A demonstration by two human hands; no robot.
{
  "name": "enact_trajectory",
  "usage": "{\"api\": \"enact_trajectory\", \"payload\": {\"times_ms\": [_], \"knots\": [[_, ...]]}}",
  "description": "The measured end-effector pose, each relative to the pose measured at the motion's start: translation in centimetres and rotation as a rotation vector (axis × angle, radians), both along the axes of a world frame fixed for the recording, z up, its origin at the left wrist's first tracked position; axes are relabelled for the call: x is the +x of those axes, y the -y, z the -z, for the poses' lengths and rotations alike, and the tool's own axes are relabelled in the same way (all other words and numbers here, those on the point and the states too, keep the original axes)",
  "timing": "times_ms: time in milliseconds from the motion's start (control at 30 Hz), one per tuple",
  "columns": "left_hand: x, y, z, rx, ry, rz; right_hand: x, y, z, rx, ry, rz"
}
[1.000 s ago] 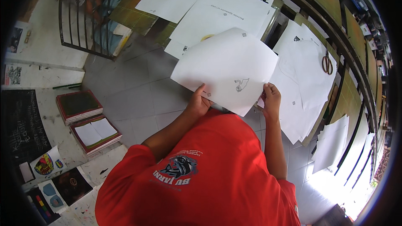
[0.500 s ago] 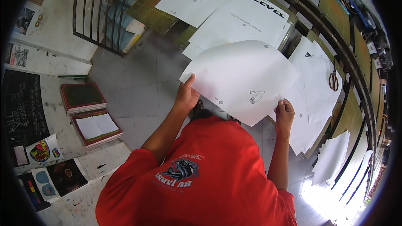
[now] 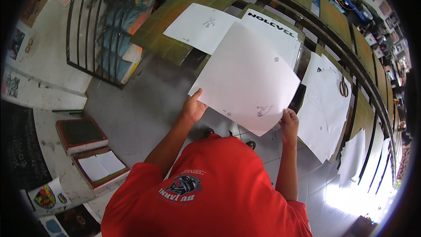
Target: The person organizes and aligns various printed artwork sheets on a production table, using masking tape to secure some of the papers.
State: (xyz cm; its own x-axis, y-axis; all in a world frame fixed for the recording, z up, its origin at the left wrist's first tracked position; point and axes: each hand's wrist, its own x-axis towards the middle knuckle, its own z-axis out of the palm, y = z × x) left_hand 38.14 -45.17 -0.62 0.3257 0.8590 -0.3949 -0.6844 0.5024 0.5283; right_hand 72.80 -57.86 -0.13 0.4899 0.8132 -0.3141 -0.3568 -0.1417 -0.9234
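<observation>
Left hand and right hand each pinch an edge of a large, thin white paper sheet, apparently smooth, above the green gridded worktop.

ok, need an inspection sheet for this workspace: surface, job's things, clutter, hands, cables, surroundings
Surface: green panels on a long metal rack, partly covered with paper.
Job's things: large white sheet with a small dark drawing, held up over the rack.
Clutter: other white sheets; scissors on one of them.
Hands: left hand grips the sheet's left edge; right hand grips its lower right edge.
Cables: nothing seen.
Surroundings: grey tiled floor; framed screens stacked at left; black metal grille.
</observation>
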Motion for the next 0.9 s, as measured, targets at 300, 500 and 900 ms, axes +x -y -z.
{"api": "enact_trajectory", "payload": {"times_ms": [300, 500, 900], "knots": [[-2.6, -5.4, 6.9, 0.055, -0.275, -0.078, -3.9, -1.3, 0.3, -0.105, 0.038, 0.047], [0.8, -2.6, -0.9, 0.932, -1.560, -0.265, -5.4, -1.4, 1.4, 0.041, -0.291, 0.128], [11.2, 2.9, -9.1, 1.723, -1.347, 0.735, -9.9, -3.8, -4.1, 0.154, -0.462, 0.281]]}}
